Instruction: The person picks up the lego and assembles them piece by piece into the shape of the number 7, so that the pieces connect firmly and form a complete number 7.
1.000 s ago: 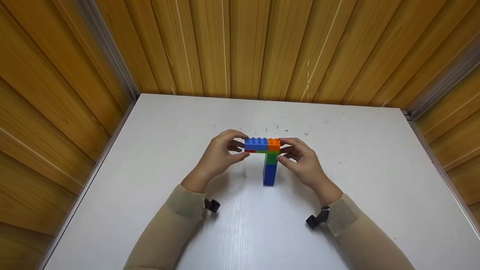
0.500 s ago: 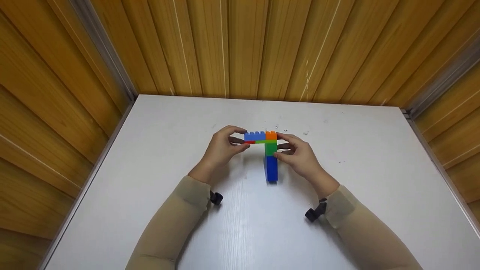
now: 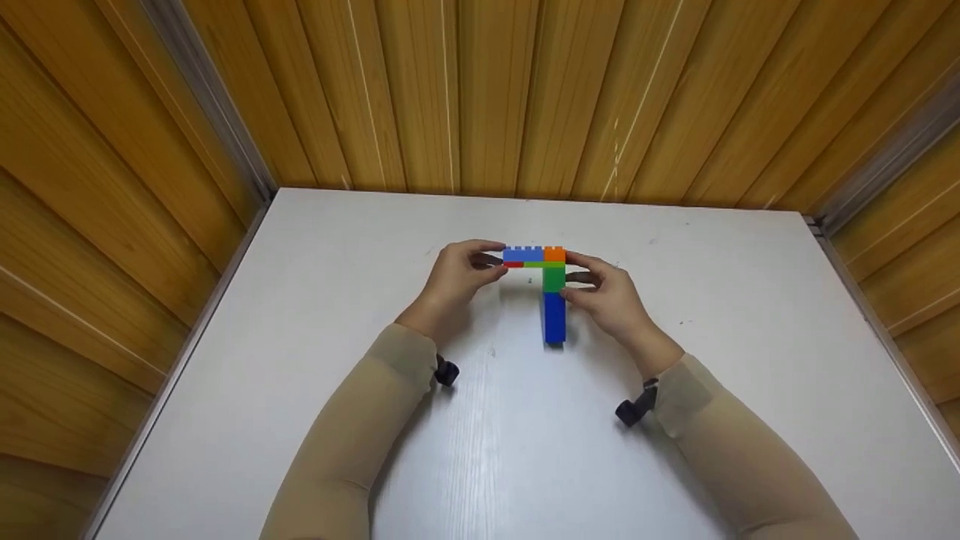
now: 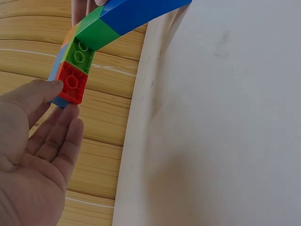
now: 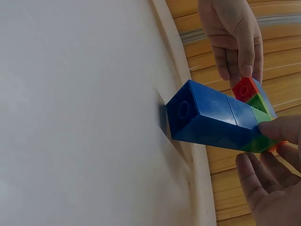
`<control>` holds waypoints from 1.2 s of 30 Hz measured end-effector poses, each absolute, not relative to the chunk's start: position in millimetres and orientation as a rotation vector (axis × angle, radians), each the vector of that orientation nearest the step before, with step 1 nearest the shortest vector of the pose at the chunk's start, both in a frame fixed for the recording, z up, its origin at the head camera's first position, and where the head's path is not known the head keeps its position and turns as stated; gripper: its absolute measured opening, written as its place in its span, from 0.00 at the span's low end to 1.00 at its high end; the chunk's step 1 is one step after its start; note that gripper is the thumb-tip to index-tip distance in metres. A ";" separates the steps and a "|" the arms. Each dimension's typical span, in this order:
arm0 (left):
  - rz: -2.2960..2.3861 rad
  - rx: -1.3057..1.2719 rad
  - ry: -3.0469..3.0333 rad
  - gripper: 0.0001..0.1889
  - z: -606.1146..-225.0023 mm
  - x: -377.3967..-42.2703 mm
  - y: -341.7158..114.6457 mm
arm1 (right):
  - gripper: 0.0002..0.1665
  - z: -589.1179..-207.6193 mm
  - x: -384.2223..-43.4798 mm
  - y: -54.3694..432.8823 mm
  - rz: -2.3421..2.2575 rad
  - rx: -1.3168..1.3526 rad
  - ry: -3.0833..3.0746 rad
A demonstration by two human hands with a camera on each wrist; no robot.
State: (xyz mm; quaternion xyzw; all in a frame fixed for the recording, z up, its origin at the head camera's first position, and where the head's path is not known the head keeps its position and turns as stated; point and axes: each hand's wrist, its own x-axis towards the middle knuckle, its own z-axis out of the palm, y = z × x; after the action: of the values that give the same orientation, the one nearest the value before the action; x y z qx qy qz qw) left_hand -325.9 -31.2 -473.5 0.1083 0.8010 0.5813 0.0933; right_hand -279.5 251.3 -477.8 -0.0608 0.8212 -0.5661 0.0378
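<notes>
An upside-down L of toy building bricks is between the hands in the head view. Its upright leg is dark blue bricks (image 3: 555, 319) under a green brick (image 3: 554, 279). The arm pointing left has a light blue brick (image 3: 523, 256) and an orange brick (image 3: 554, 255) over lime and red pieces. My left hand (image 3: 461, 274) pinches the arm's free end, thumb against the red brick (image 4: 72, 82) in the left wrist view. At the corner, my right hand (image 3: 611, 300) grips the green and orange part. The right wrist view shows the hollow underside of the lowest blue brick (image 5: 184, 109).
A white table (image 3: 480, 465) with small dark marks lies beneath. Wood-look panels (image 3: 487, 97) rise at its back and sides. Each wrist bears a small black camera, the left camera (image 3: 447, 373) and the right camera (image 3: 630, 412), below the hands.
Both hands have carried the brick structure away from the body and, lately, slightly right. It has tilted, so the stud tops that faced the head camera now show edge-on. Both grips stay.
</notes>
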 end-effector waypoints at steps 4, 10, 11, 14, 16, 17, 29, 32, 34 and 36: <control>1.753 0.343 2.353 0.21 -476.0 -335.4 -26.8 | 0.43 -479.3 -286.8 255.5 -1.695 -0.138 2.523; 1.775 0.280 2.322 0.20 -479.6 -343.9 -22.0 | 0.43 -480.5 -297.1 257.7 -1.621 -0.083 2.518; 1.772 0.258 2.320 0.20 -480.6 -344.8 -21.2 | 0.43 -481.1 -298.8 257.9 -1.609 -0.068 2.510; 1.754 0.192 2.309 0.20 -483.6 -347.1 -19.1 | 0.42 -483.2 -303.3 259.0 -1.586 -0.021 2.482; 1.741 0.154 2.303 0.20 -485.2 -349.2 -17.6 | 0.42 -485.0 -306.1 259.9 -1.596 -0.001 2.458; 1.729 0.138 2.304 0.19 -485.8 -350.4 -16.8 | 0.41 -486.0 -307.5 260.2 -1.605 0.007 2.445; 1.567 0.042 2.318 0.17 -487.0 -358.0 -11.4 | 0.40 -493.7 -314.5 265.7 -1.521 -0.006 2.404; 1.534 0.037 2.328 0.17 -487.2 -359.3 -12.2 | 0.41 -493.1 -315.2 265.1 -1.487 0.001 2.388; 1.520 0.025 2.326 0.17 -488.6 -360.3 -13.5 | 0.41 -492.7 -315.4 264.0 -1.469 0.008 2.376; 1.511 0.007 2.317 0.16 -490.3 -361.4 -15.1 | 0.41 -492.4 -315.2 262.2 -1.455 0.011 2.365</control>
State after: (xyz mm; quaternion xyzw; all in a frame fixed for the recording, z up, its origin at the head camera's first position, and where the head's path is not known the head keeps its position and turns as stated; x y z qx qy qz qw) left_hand -361.4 -15.1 -490.3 0.0024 0.8229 0.5366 0.1867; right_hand -315.2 262.2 -492.4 0.0040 0.8375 -0.5154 0.1814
